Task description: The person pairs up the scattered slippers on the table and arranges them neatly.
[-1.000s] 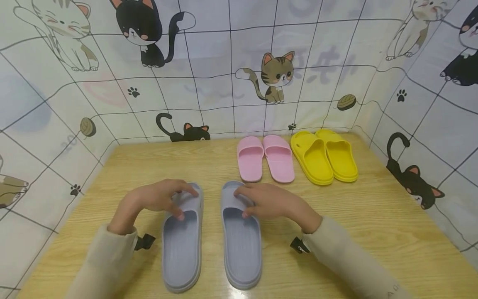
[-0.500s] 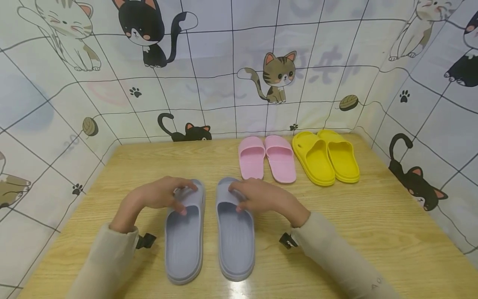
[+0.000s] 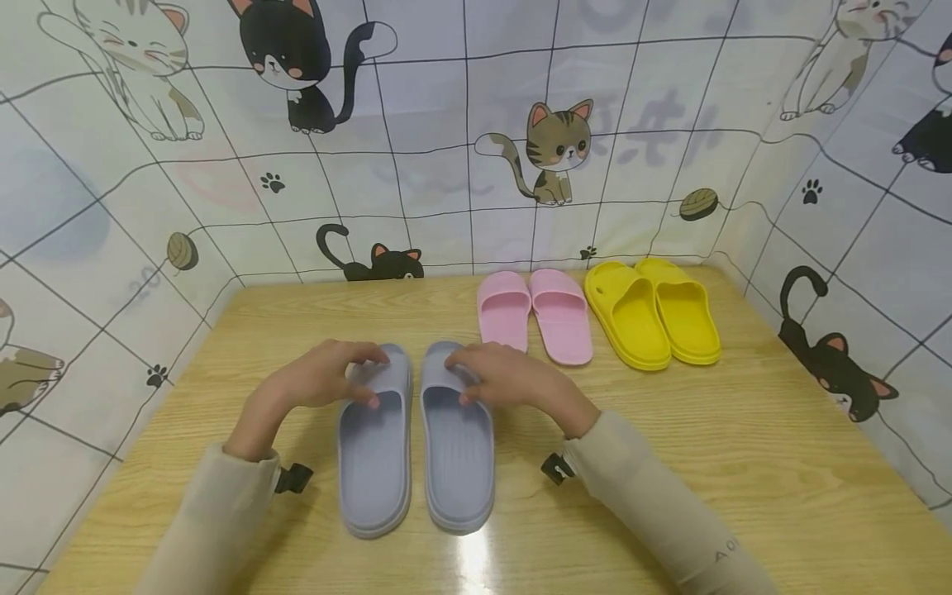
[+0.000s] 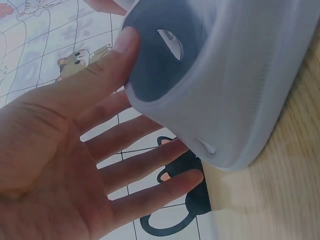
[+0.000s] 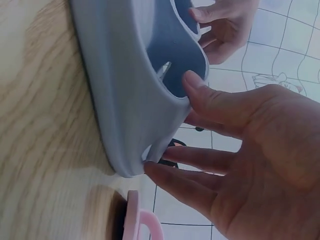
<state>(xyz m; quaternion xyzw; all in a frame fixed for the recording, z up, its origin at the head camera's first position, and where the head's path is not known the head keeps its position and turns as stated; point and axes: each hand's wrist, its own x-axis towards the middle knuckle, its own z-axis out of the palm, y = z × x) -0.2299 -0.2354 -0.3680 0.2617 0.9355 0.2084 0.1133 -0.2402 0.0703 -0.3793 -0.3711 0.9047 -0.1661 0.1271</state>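
Observation:
Two blue-grey slippers lie side by side on the wooden tabletop, toes pointing away, with a narrow gap between them. My left hand pinches the upper of the left slipper. In the left wrist view its thumb hooks inside the foot opening, and the other fingers reach over the outside. On the right slipper, my right hand has the same hold. Its thumb sits inside the opening in the right wrist view, while a fingertip touches near a slot in the upper.
A pair of pink slippers stands at the back, close beyond my right hand. Right of it is a pair of yellow clogs. A cat-print sheet rises behind and along both sides of the table.
Both grey slippers have slid away from me toward the back, and the gap between them has narrowed. My hands have moved with them, keeping hold. The pink and yellow pairs stay put.

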